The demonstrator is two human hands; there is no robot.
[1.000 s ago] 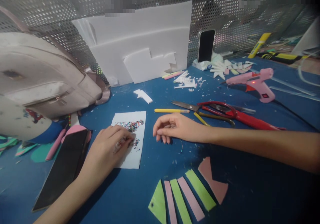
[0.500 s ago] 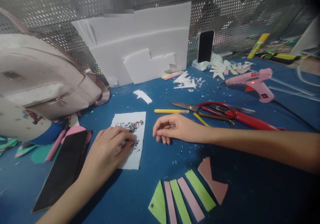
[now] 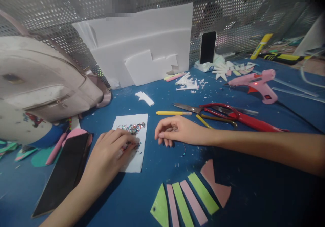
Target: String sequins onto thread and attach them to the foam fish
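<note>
Fingertips (image 3: 129,143) of our left hand (image 3: 108,154) press together on the bits (image 3: 133,128) strewn over the paper (image 3: 134,162), which lies on the table (image 3: 254,186) beside a phone (image 3: 63,173). Our right hand (image 3: 177,131) rests just right of it, fingers curled shut

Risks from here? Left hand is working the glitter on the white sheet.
1. The left hand has its fingertips in the glitter on a white sheet; a sideways drag may scatter it across the table.
2. The glue gun shows a red light, so it is likely hot.
3. Scissors lie just beyond the right hand; a blind reach could meet the blades.
</note>
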